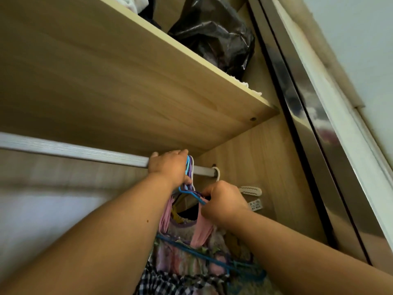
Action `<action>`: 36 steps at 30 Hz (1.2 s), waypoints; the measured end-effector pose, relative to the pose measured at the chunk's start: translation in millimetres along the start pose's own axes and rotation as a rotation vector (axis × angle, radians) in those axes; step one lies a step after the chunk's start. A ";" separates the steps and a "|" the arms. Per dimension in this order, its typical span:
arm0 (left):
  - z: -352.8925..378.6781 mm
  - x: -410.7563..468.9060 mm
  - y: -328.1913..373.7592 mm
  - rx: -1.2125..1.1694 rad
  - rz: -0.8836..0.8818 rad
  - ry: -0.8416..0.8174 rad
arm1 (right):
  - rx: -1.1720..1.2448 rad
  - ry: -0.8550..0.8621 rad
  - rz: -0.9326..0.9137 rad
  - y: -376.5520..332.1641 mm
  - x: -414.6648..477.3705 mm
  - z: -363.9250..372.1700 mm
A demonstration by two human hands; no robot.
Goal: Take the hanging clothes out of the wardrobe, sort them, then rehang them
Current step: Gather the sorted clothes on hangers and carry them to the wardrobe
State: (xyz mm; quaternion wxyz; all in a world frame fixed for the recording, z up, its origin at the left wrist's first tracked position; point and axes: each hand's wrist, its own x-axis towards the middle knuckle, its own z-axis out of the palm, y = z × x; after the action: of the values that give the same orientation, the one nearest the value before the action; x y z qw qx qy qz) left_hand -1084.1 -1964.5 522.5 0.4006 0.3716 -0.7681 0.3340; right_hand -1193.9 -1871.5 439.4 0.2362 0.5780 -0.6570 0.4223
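A metal hanging rail (pixel 74 151) runs under the wooden shelf (pixel 127 92). At its right end, a bunch of blue and purple hanger hooks (pixel 190 167) sits on the rail. My left hand (pixel 169 167) is curled over the rail around those hooks. Just below and to the right, my right hand (pixel 223 204) grips the shoulder of a blue hanger (pixel 193 193) and a pink garment strap (pixel 202 228). Pastel patterned clothes (pixel 187 256) and a black-and-white checked garment (pixel 168 282) hang bunched beneath, with another blue hanger (pixel 212 260) across them.
A black plastic bag (pixel 214 33) and folded white cloth (pixel 136 3) lie on the shelf above. The wardrobe's side panel (pixel 265 167) carries a white rail bracket (pixel 217 172) and a small label (pixel 255 205). A dark sliding-door track (pixel 308 124) runs along the right.
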 end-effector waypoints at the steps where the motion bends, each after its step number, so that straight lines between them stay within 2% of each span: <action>1: 1.5 0.9 0.3 0.011 0.003 0.002 | 0.002 0.005 0.002 0.6 1.1 1.7; 6: 8.8 9.2 8.1 0.012 0.028 -0.015 | 0.005 0.001 0.044 10.5 3.7 3.8; 11: 18.2 11.6 12.3 0.123 0.092 0.021 | 0.042 -0.038 0.064 23.8 -5.7 15.7; 16: 14.1 14.3 3.9 0.074 0.132 -0.008 | 0.149 -0.062 0.091 30.9 -9.5 16.4; 20: 11.2 10.9 -2.2 0.095 0.161 -0.021 | 0.326 -0.068 0.142 29.9 -6.2 11.4; 26: 11.9 4.7 -5.1 0.150 0.177 0.014 | 0.306 -0.136 0.182 40.2 1.8 6.4; 31: 15.6 3.4 -3.3 0.148 0.163 0.046 | 0.290 -0.111 0.248 46.2 3.6 -0.7; 34: 15.6 4.5 -2.3 0.144 0.154 0.042 | 0.211 -0.202 0.226 42.6 1.7 -2.0; 36: 14.9 3.5 -1.3 0.147 0.143 0.033 | 0.208 -0.149 0.215 40.7 0.0 -5.0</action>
State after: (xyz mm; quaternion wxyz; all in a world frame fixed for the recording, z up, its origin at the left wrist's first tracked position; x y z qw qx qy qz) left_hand -1089.9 -1978.3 519.0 0.3603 0.3387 -0.7593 0.4230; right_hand -1233.8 -1868.4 430.6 0.0793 0.5555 -0.6836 0.4667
